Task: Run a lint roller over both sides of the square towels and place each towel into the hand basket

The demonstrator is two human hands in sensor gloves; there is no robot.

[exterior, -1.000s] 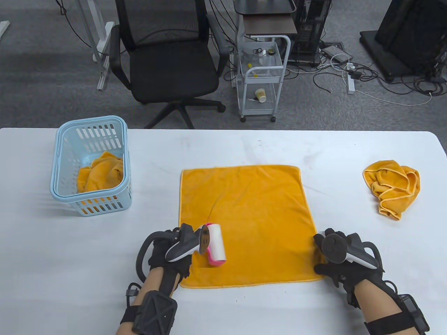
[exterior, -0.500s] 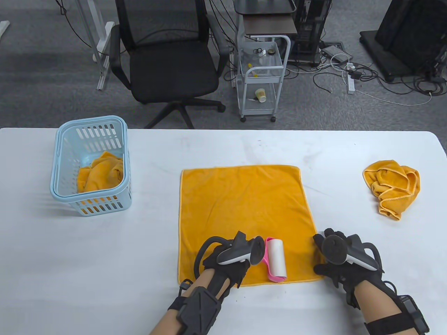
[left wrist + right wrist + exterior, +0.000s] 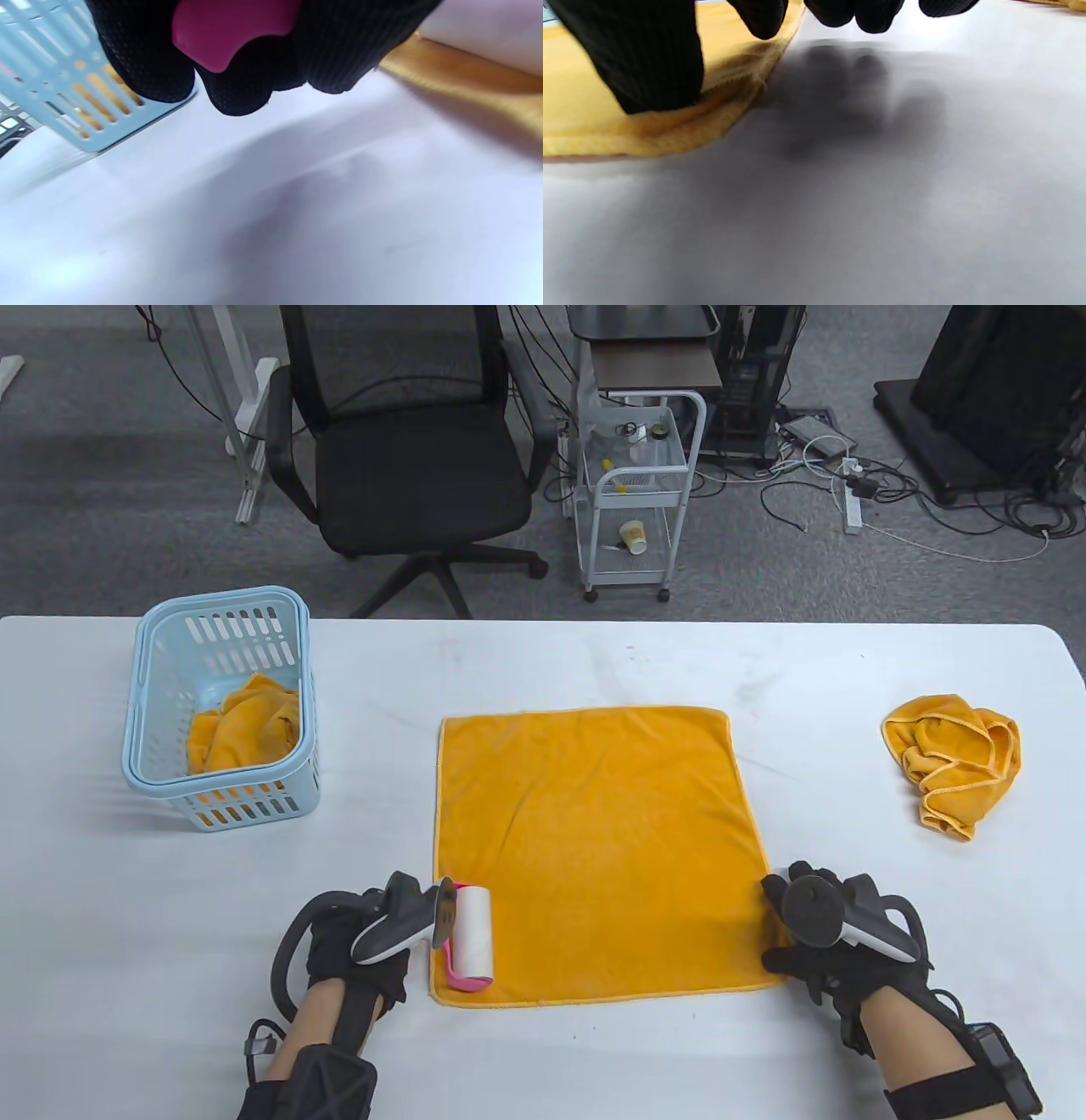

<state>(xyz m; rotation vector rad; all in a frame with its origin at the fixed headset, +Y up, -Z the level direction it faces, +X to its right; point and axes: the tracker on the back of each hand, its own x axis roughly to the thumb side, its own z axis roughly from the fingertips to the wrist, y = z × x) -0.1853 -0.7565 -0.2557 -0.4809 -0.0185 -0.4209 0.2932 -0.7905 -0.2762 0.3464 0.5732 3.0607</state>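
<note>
A square orange towel (image 3: 594,848) lies flat in the middle of the white table (image 3: 543,661). My left hand (image 3: 361,942) grips the pink handle (image 3: 229,25) of a lint roller (image 3: 471,937), whose white roll rests on the towel's near left corner. My right hand (image 3: 814,937) presses the towel's near right corner (image 3: 670,123) with its thumb, the fingers resting beside the edge. A light blue hand basket (image 3: 225,704) at the far left holds a crumpled orange towel (image 3: 246,721). Another crumpled orange towel (image 3: 954,759) lies at the right.
Beyond the table's far edge stand a black office chair (image 3: 407,449) and a white wire trolley (image 3: 636,500). The basket's slotted wall (image 3: 55,97) shows close to my left hand in the left wrist view.
My left hand rolled the lint roller right along the towel's near edge, then back left to the near left corner. The right hand stayed put.
</note>
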